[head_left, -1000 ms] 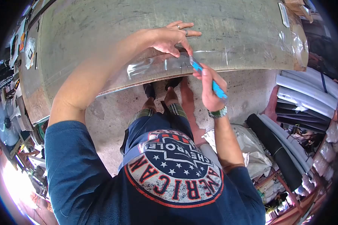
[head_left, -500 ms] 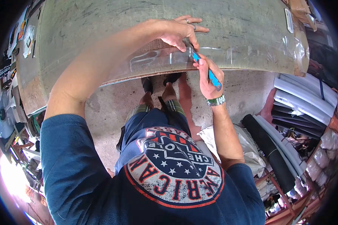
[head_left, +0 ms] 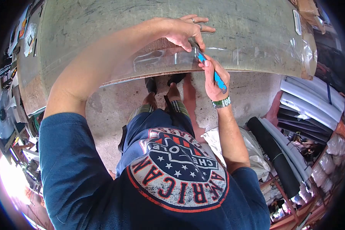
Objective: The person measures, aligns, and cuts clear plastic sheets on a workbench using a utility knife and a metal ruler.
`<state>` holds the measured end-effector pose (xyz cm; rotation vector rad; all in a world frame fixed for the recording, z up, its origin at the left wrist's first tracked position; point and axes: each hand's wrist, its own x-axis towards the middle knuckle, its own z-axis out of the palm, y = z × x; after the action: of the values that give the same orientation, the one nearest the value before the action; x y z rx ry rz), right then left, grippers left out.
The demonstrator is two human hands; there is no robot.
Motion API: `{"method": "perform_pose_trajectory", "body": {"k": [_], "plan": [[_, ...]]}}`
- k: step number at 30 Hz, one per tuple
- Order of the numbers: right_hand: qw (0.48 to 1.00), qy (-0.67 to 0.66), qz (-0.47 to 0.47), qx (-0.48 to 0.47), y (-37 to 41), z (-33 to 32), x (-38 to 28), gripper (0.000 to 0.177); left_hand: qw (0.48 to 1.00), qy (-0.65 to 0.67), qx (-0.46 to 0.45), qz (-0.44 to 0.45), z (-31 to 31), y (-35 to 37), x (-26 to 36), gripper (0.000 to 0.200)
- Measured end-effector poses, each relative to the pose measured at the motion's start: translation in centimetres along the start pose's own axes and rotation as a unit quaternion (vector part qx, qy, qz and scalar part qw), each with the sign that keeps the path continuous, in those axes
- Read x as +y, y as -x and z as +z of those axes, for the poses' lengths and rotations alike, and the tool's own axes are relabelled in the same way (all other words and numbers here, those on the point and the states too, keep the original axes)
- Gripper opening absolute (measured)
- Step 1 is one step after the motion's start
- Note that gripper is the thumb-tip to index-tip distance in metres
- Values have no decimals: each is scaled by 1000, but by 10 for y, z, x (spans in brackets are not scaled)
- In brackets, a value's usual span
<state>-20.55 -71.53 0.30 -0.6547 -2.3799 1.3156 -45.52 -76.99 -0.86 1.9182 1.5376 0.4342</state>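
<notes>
My right hand (head_left: 217, 78) is closed round a blue and dark utility knife (head_left: 219, 81), its blade end pointing away from me toward the table. Under the tip lies a strip of clear plastic sheet (head_left: 157, 57) along the table's near edge. My left hand (head_left: 188, 31) reaches across from the left, with rings on its stretched fingers. Its thumb and forefinger press down on the sheet just beyond the knife's tip, while the other fingers spread over the table. Exactly where the blade touches the plastic is too small to make out.
The broad worn table (head_left: 115, 17) curves in front of me. A white narrow object (head_left: 296, 22) lies at its far right. On the right side are stacked grey rolls (head_left: 310, 103), a black roll (head_left: 274, 155) and white plastic wrapping (head_left: 257, 153). Clutter lines the left.
Both hands keep their places on the plastic and the knife. The whole view has shifted only very slightly.
</notes>
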Motion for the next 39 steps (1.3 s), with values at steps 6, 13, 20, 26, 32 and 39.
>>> {"method": "perform_pose_trajectory", "body": {"k": [6,13,20,26,32,39], "plan": [[1000,9,-3,-5,0,-1,0,33,1000,7,-2,-3,0,0,1,47],[1000,24,16,-4,-4,3,-3,31,1000,-19,-5,-11,0,-1,1,51],[998,63,14,-12,-13,3,-9,29,999,-37,-14,-8,0,-2,0,57],[996,86,20,-29,-2,-1,-18,31,999,-36,-27,-22,-5,0,7,53],[989,88,87,-86,32,-21,-38,31,998,-32,-40,-22,-7,0,8,58],[983,73,115,119,19,-74,-40,42,999,-8,-45,10,-7,0,-7,62]]}}
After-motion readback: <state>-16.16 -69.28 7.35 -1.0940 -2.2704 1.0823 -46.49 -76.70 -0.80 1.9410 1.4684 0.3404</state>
